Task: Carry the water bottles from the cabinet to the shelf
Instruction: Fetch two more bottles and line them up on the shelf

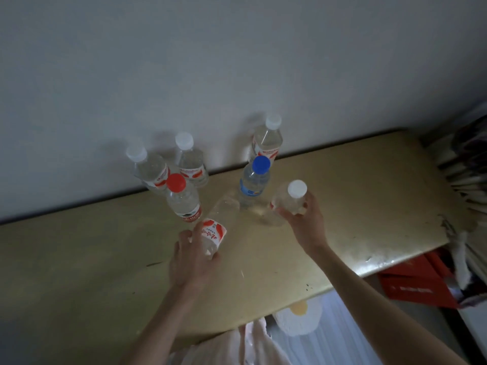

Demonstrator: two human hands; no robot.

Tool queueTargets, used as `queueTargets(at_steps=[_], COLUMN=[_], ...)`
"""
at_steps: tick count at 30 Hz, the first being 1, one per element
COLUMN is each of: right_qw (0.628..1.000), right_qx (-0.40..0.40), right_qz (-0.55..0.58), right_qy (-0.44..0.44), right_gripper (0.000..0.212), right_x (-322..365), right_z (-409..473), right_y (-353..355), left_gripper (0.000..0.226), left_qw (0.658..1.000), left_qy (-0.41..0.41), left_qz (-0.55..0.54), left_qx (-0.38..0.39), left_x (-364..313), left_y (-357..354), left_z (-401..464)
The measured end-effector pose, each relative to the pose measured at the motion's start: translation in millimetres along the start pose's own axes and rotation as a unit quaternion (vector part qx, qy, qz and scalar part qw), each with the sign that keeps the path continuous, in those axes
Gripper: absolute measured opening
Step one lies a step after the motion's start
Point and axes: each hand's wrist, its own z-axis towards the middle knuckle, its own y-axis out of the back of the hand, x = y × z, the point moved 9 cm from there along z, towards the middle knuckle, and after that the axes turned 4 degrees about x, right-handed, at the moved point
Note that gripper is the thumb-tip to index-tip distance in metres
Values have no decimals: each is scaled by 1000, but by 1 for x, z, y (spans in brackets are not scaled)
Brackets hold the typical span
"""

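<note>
Several clear water bottles stand on a yellowish wooden top (355, 206) against a white wall. My left hand (191, 262) grips a bottle with a red and white label (214, 231), tilted with its bottom pointing away from me; its cap is hidden in my palm. My right hand (305, 219) holds a white-capped bottle (288, 200) near its neck, close to upright, its base near the surface. Between them stand a red-capped bottle (183, 198) and a blue-capped bottle (254, 181). Three white-capped bottles line the wall: one at far left (150, 168), one beside it (191, 162), one on the right (267, 139).
Red folders or boxes (416, 283) lie below the right end of the top, with stacked papers (466, 180) at the far right edge. A white roll with a yellowish centre (299, 318) sits below the front edge, next to pale cloth.
</note>
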Motion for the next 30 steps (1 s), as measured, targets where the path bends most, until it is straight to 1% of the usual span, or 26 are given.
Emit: queueTargets(at_steps=[3, 7, 10, 12, 14, 16, 18, 22, 25, 27, 30], right_qw=[999, 999, 999, 999, 999, 999, 999, 998, 999, 999, 999], right_qx=[21, 21, 20, 32, 41, 40, 34, 27, 21, 20, 6], right_qz=[-37, -42, -34, -25, 0, 25, 42, 52, 44, 31, 41], right_qy=[-5, 7, 5, 6, 7, 5, -2, -3, -6, -11, -26], right_gripper=[70, 72, 75, 83, 87, 83, 81, 67, 63, 64, 64], right_x=[-10, -16, -18, -21, -22, -23, -24, -28, -29, -31, -36], right_z=[-21, -42, -47, -48, -49, -49, -48, -50, -52, -51, -45], right_y=[3, 6, 3, -3, -6, -6, -5, -4, -2, 0, 11], left_gripper=[75, 62, 63, 70, 73, 68, 62, 56, 58, 59, 56], left_qw=[999, 993, 988, 985, 980, 971, 966, 949, 949, 949, 950], left_qy=[-36, -106, -151, -166, -166, -167, -178, -157, -161, -147, -140], left_qz=[14, 50, 20, -25, -105, -169, -189, -271, -268, -275, -275], left_qx=[-6, -22, -38, -39, -19, -11, -13, 30, 41, 50, 52], left_x=[-16, -52, -76, -86, -88, -89, -92, -89, -85, -81, -80], left_y=[20, 44, 56, 52, 41, 30, 21, 4, -1, 0, 3], left_z=[-10, -13, -10, -7, -1, 5, 10, 12, 11, 12, 16])
